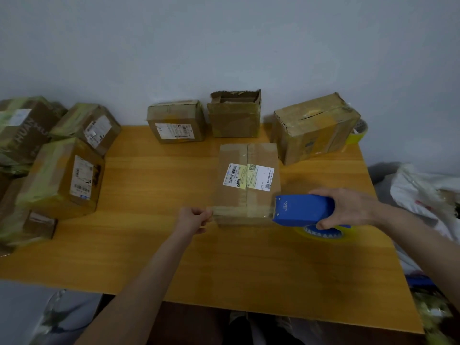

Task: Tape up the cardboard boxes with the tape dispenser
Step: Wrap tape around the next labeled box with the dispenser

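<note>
I am gripping the blue dispenser (302, 209) in my right hand (348, 207), its front edge touching the near right corner of the box (246, 183) in the table's (149, 245) middle. My left hand (193, 219) is curled, fingers pinching at the box's near left corner (probably the tape end, too clear to tell).

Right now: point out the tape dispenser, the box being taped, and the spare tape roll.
tape dispenser (303, 210), head view, on its blue top shell.
box being taped (231, 197), head view, on bare cardboard left of the seam.
spare tape roll (357, 136), head view, on its yellow-green outer side.
</note>
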### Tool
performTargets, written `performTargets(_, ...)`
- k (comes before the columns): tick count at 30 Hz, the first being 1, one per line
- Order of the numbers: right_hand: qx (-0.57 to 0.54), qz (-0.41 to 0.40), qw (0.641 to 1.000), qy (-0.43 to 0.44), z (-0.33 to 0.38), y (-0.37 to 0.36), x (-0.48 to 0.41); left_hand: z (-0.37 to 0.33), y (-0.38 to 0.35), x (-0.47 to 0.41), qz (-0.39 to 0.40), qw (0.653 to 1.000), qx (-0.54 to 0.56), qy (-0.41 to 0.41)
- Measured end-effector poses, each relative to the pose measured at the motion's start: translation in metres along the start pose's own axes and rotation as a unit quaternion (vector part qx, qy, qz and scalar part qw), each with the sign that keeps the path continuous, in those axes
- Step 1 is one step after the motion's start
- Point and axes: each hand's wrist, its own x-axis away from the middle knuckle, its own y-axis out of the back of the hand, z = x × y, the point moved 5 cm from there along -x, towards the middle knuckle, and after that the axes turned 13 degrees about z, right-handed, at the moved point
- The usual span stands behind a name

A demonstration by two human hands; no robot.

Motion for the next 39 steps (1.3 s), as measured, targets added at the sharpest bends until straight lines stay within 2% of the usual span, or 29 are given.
performTargets(7,0.012,-0.005,1.000,0.012,0.019,-0.012,-0.010,0.001,0.025,-0.010,-0.019,0.999,-0.035,0.007)
performTargets(12,0.037,-0.006,0.999,-0.005,0.022,-0.013,-0.010,-0.012,0.032,-0.013,-0.017,0.988,-0.150,0.006)
performTargets(15,0.045,-0.002,0.999,-0.001,0.029,-0.011,-0.011,-0.018,0.036,-0.015,-0.038,0.964,-0.261,0.037)
performTargets(18,0.058,0.001,0.998,-0.008,0.026,-0.011,-0.009,-0.018,0.050,-0.007,-0.109,0.905,-0.407,0.057)
performTargets(19,0.059,-0.005,0.998,-0.008,0.023,-0.010,-0.008,-0.020,0.050,-0.003,-0.130,0.890,-0.436,0.021)
performTargets(21,0.066,-0.013,0.998,-0.005,0.022,-0.009,-0.005,-0.029,0.028,0.013,-0.137,0.874,-0.446,-0.139)
performTargets(23,0.075,-0.013,0.997,0.000,0.025,-0.010,-0.003,-0.040,-0.016,0.035,-0.086,0.830,-0.463,-0.299)
performTargets(24,0.079,-0.014,0.997,0.003,0.027,-0.011,-0.003,-0.043,-0.040,0.043,-0.052,0.800,-0.491,-0.341)
performTargets(25,0.083,-0.017,0.996,0.006,0.030,-0.011,-0.003,-0.042,-0.062,0.048,-0.010,0.775,-0.527,-0.347)
performTargets(27,0.088,-0.024,0.996,0.010,0.033,-0.011,-0.003,-0.031,-0.084,0.042,0.044,0.748,-0.600,-0.280)
performTargets(29,0.087,-0.028,0.996,0.017,0.035,-0.011,-0.003,-0.020,-0.084,0.032,0.066,0.737,-0.639,-0.210)
performTargets(35,0.064,-0.022,0.997,0.036,0.027,-0.010,-0.003,-0.008,-0.081,0.023,0.081,0.709,-0.677,-0.181)
performTargets(39,0.040,-0.013,0.999,0.029,0.006,-0.015,0.004,-0.009,-0.079,0.021,0.083,0.709,-0.677,-0.177)
